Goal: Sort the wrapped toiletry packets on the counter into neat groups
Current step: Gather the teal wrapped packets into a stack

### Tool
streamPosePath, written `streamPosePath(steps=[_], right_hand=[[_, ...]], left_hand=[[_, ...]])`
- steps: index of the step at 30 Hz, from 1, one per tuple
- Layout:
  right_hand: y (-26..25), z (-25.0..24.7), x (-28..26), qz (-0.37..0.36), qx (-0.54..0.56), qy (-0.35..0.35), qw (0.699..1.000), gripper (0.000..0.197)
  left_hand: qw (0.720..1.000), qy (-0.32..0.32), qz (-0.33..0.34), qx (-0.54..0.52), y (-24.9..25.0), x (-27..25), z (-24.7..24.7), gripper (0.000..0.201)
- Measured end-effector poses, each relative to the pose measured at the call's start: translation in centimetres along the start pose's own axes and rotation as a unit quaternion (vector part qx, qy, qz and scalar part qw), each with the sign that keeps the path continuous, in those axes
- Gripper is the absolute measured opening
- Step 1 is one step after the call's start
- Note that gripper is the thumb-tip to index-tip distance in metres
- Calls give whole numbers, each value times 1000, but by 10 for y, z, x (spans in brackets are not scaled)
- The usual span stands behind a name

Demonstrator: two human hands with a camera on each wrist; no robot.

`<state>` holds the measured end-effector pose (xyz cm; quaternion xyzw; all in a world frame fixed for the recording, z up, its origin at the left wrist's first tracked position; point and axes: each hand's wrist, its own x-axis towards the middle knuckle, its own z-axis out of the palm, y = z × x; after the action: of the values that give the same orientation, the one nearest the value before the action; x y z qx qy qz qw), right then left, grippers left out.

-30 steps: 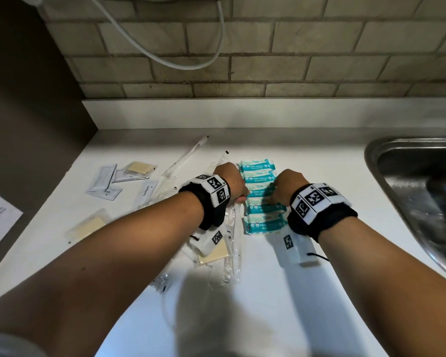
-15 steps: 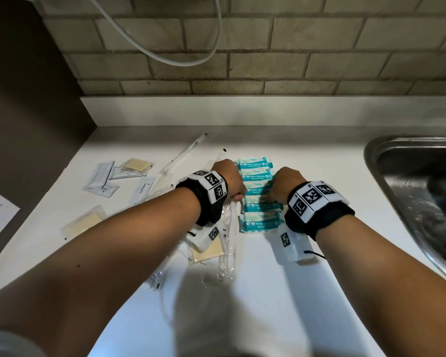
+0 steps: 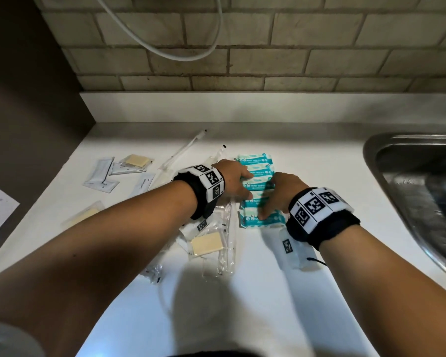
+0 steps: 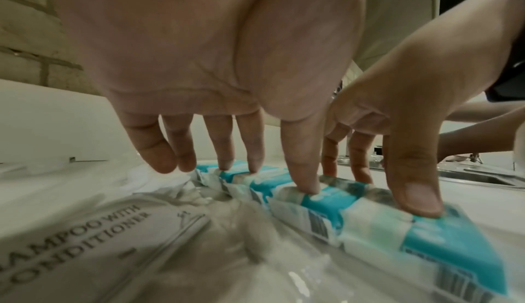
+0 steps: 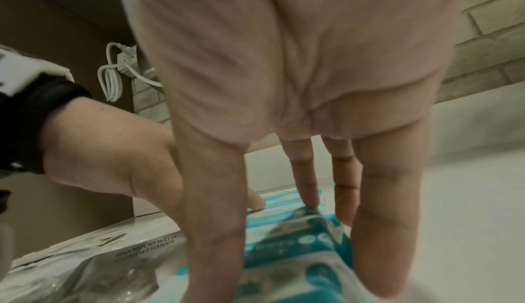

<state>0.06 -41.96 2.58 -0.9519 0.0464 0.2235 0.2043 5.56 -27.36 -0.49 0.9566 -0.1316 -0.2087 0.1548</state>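
Wipe packets [image 3: 255, 186], teal and white, lie in a row running away from us on the counter [image 3: 319, 163], between our two hands. Nearest, our right hand [image 3: 281, 194] presses straight fingers on the closest packets; our left hand [image 3: 232, 180] does the same from the other side, fingertips [image 4: 312, 186] on the wrappers, nothing gripped. To square the row well, we should push evenly inward, lightly, so wrappers don't buckle or overlap. Further left, soap bars and white sachets [image 3: 101, 173] wait unsorted.
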Motion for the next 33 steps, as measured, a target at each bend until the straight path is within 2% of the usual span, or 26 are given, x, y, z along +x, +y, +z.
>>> streamPosePath(steps=[3, 7, 23, 28, 31, 33], right_hand=[[1, -1, -3, -2, -2, 3, 1000, 63], [-1, 1, 0, 8, -12, 6, 1000, 62], [-10, 3, 9, 22, -72, 6, 997, 56], [-16, 7, 6, 15, -138, 24, 990, 61], [-36, 11, -6, -43, -149, 65, 986, 54], [-54, 19, -18, -126, -92, -8, 988, 52]], left_hand=[[999, 3, -7, -34, 1, -5, -1, 67], [1000, 14, -4, -2, 6, -8, -2, 66], [1000, 22, 11, 9, 3, -3, 0, 69], [995, 20, 34, -86, -13, -14, -8, 60], [990, 66, 34, -118, -37, -29, -25, 44], [987, 82, 20, -137, -59, -40, -35, 38]])
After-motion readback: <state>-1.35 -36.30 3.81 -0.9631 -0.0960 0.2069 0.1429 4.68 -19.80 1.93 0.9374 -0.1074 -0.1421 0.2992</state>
